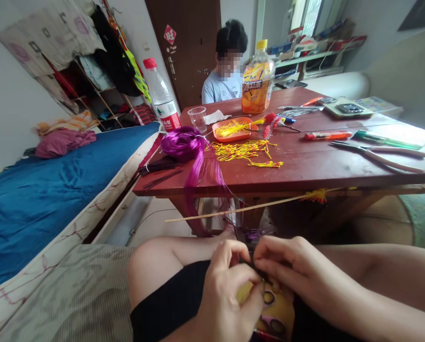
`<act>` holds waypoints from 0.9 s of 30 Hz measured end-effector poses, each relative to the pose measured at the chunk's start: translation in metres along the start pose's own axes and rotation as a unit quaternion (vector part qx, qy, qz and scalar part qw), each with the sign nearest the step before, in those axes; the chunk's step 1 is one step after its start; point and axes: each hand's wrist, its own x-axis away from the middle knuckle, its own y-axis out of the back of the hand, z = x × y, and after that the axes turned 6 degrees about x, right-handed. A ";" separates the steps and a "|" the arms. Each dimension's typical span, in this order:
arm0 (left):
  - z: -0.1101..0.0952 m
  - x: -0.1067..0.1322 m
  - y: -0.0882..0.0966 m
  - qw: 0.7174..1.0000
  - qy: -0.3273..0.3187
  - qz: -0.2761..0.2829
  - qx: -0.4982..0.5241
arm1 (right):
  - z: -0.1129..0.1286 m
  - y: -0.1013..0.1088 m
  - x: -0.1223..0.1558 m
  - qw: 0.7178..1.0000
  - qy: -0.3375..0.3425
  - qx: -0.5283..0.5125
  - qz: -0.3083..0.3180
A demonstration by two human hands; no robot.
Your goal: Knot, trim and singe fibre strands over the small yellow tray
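Note:
My left hand (226,285) and my right hand (294,268) meet over my lap, fingers pinched together on a small dark bunch of thin threads (250,259). Purple strands (230,209) run from that bunch up toward the table edge. A long thin stick (240,208) with a yellow tassel (317,194) near its right end lies across in front of the table, just above my hands. Under my hands a yellow printed item (276,308) rests on my lap.
The red-brown table (305,166) carries a purple thread bundle (184,142), yellow tassel pieces (244,151), an orange tray (233,128), two bottles, a plastic cup, pliers (379,154) and pens. Another person sits across the table. A blue-covered bed (37,199) lies at left.

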 end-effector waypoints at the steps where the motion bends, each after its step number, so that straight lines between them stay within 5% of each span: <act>1: 0.003 0.002 0.000 0.994 -0.088 -0.021 -0.069 | -0.001 -0.001 -0.002 0.995 -0.047 -0.081 0.020; 3: 0.010 0.005 0.001 0.962 -0.223 -0.035 -0.156 | -0.004 -0.004 -0.006 0.974 -0.086 -0.206 0.049; 5: 0.014 0.005 0.003 0.937 -0.292 -0.012 -0.189 | -0.008 -0.005 -0.009 0.955 -0.098 -0.273 0.067; 14: 0.014 -0.003 0.009 0.930 -0.313 0.050 -0.189 | -0.014 -0.007 -0.013 0.940 -0.114 -0.311 0.082; 17: 0.011 -0.005 0.009 0.962 -0.223 0.046 -0.148 | -0.009 -0.004 -0.009 0.970 -0.084 -0.226 0.044; 20: 0.003 -0.008 0.009 0.995 -0.010 0.068 -0.077 | -0.006 -0.004 -0.002 0.999 0.011 0.023 -0.039; 23: -0.002 -0.011 0.008 0.991 0.095 0.080 -0.053 | -0.011 -0.010 0.002 0.960 0.113 0.231 -0.107; 27: 0.000 -0.009 0.007 0.990 0.072 0.074 -0.097 | -0.019 -0.017 0.001 0.915 0.188 0.316 -0.165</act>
